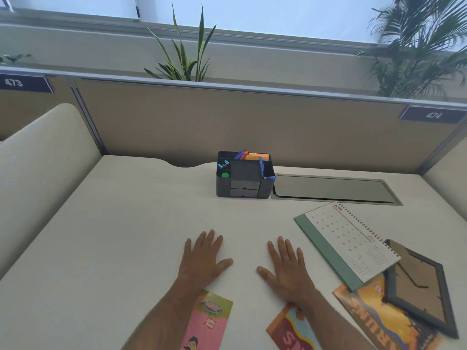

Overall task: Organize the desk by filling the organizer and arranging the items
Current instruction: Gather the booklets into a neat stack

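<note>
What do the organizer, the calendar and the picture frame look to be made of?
Organizer: likely plastic, matte dark grey, with thin moulded walls and drawers.
Calendar: printed paper sheets on a wire spiral, with a green card backing.
Picture frame: dark rim, wood or plastic unclear; brown fibreboard-like back panel faces up.

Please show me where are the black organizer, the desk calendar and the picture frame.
black organizer (243, 189): head view, on its front drawers.
desk calendar (350, 238): head view, on the white date page.
picture frame (417, 286): head view, on its brown backing.

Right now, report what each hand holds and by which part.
Nothing is held. The left hand and the right hand lie flat, fingers spread, on the desk.
</note>
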The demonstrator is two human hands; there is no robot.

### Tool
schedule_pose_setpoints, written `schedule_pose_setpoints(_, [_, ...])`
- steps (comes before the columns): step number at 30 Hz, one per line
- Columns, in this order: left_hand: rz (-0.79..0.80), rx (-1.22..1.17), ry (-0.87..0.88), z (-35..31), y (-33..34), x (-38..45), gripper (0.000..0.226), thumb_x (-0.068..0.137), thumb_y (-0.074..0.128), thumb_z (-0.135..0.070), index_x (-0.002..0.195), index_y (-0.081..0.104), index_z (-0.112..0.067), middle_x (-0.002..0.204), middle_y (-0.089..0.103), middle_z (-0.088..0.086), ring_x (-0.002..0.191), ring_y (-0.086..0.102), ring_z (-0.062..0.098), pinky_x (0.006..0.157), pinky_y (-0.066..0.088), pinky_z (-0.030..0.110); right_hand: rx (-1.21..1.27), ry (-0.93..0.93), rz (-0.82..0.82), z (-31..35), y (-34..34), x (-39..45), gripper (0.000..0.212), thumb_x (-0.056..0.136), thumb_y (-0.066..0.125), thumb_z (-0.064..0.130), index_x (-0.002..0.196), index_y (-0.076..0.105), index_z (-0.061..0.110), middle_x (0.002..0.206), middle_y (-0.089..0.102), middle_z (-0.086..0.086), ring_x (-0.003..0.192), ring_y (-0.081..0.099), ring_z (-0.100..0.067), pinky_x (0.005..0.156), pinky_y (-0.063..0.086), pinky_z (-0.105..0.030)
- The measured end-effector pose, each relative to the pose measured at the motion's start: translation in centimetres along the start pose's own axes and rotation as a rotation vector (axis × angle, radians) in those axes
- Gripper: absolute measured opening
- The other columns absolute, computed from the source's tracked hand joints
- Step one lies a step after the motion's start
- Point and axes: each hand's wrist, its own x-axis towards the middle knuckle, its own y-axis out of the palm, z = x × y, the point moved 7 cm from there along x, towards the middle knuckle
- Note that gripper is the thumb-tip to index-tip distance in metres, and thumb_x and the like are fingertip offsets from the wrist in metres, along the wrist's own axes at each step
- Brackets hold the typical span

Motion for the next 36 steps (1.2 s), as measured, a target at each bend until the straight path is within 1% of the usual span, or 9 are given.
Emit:
schedule_pose_setpoints(4, [0.015,-0.048,0.002,1.0,-0.5,-2.5,0.124,0.052,-0.021,-0.089,0.155,0.015,-0.031,0.165,0.004,-0.006,0.151,0.001,0.016,0.121,0.005,0.049,0.23,-0.009,0.026,-0.5,-0.9,-2.5,0.093,0.08,0.018,0.083,0.156,0.008,0.03,0.164,-0.009,0.001,0.149,-0.015,-0.013,0.121,-0.01,-0.039])
schedule_pose_setpoints(9, [-0.007,-0.194,-0.057,2.7,-1.5,-5.9,0.09,0.077,0.033,-0.084,0.149,0.035,-0.03,0.16,0.025,-0.007,0.148,0.019,0.013,0.12,0.017,0.038,0.462,0.109,-0.081,-3.4,-3.1,-6.4,0.09,0.073,0.068,0.065,0.148,0.032,0.031,0.154,0.031,0.006,0.143,0.026,-0.014,0.116,0.024,-0.033])
schedule_pose_setpoints(11, [-0.051,-0.267,-0.138,3.6,-1.9,-7.5,0.093,0.068,0.043,-0.084,0.144,0.042,-0.03,0.154,0.036,-0.009,0.142,0.029,0.013,0.115,0.027,0.034,0.445,0.187,-0.123,-4.8,-3.8,-8.3,0.096,0.063,0.071,0.064,0.144,0.037,0.028,0.142,0.042,0.004,0.135,0.034,-0.018,0.108,0.032,-0.035])
schedule_pose_setpoints(14, [-0.064,-0.316,-0.291,5.1,-1.7,-10.3,0.099,0.061,0.061,-0.082,0.143,0.04,-0.031,0.148,0.039,-0.011,0.135,0.034,0.016,0.106,0.036,0.035,0.318,0.227,-0.021,-5.8,-3.4,-10.8,0.116,0.047,0.062,0.083,0.145,0.03,0.031,0.137,0.039,0.005,0.131,0.036,-0.019,0.103,0.037,-0.038])
schedule_pose_setpoints(19, [-0.018,-0.325,-0.464,6.4,-0.7,-13.4,0.109,0.051,0.068,-0.078,0.143,0.031,-0.034,0.14,0.036,-0.004,0.128,0.037,0.021,0.096,0.042,0.036,0.169,0.276,0.078,-5.6,-2.5,-13.3,0.098,0.039,0.064,0.076,0.122,0.035,0.033,0.111,0.035,0.008,0.124,0.03,-0.019,0.086,0.044,-0.033])
schedule_pose_setpoints(23, [-0.026,-0.387,-0.535,6.8,-0.2,-13.7,0.104,0.047,0.076,-0.067,0.136,0.037,-0.03,0.128,0.043,-0.001,0.119,0.045,0.021,0.089,0.045,0.033,0.247,0.359,0.112,-5.5,-2.9,-13.2,0.1,0.034,0.073,0.072,0.117,0.035,0.031,0.106,0.033,0.007,0.118,0.034,-0.019,0.086,0.044,-0.034])
schedule_pose_setpoints(30, [-0.036,-0.461,-0.617,6.3,-0.4,-13.2,0.094,0.042,0.079,-0.065,0.12,0.045,-0.024,0.114,0.054,-0.002,0.107,0.056,0.02,0.082,0.048,0.033,0.318,0.433,-0.076,-5.0,-3.5,-12.9,0.097,0.029,0.078,0.07,0.106,0.035,0.029,0.1,0.032,0.008,0.111,0.035,-0.017,0.078,0.04,-0.032])
schedule_pose_setpoints(33, [0.004,-0.455,-0.63,6.2,-0.4,-13.0,0.091,0.038,0.077,-0.068,0.111,0.049,-0.022,0.109,0.051,-0.002,0.102,0.057,0.019,0.08,0.05,0.033,0.543,0.419,-0.19,-4.7,-3.9,-13.1,0.081,0.043,0.09,0.049,0.1,0.039,0.024,0.095,0.042,0.008,0.091,0.048,-0.017,0.07,0.048,-0.035])
schedule_pose_setpoints(36, [-0.004,-0.576,-0.603,5.6,-0.4,-13.1,0.085,0.037,0.081,-0.063,0.101,0.047,-0.021,0.101,0.052,-0.004,0.087,0.06,0.016,0.074,0.054,0.035,0.81,0.446,-0.22,-4.7,-3.7,-13.4,0.049,0.067,0.085,0.029,0.098,0.048,0.024,0.091,0.059,0.001,0.077,0.062,-0.019,0.065,0.054,-0.041])
